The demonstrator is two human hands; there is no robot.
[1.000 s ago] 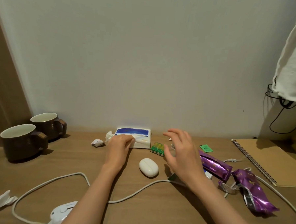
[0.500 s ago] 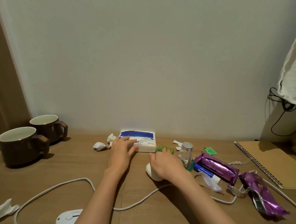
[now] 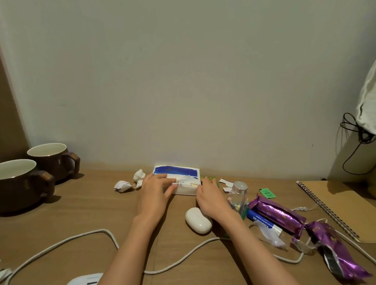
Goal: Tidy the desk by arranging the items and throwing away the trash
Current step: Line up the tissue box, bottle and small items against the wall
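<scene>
A white tissue pack [image 3: 177,171] with a blue top lies against the wall. My left hand [image 3: 154,193] rests flat on its front left corner, fingers spread. My right hand [image 3: 212,198] is at the pack's right edge, fingers curled over a green battery pack [image 3: 211,178] that mostly hides under them. Two crumpled tissues [image 3: 122,185] lie left of the pack. Purple wrappers [image 3: 277,214] and a torn one [image 3: 338,250] lie at the right, with a blue tube [image 3: 259,220] beside them.
Two brown mugs [image 3: 12,185] stand at the far left. A white oval case [image 3: 198,223], a small clear bottle [image 3: 237,195], paper scraps [image 3: 226,181], a green slip [image 3: 267,192] and a spiral notebook [image 3: 342,207] lie around. A white cable [image 3: 68,240] snakes across the front.
My right hand moved left and forward onto the green batteries, which now sit nearer the wall beside the tissue pack. My left hand flattened on the pack.
</scene>
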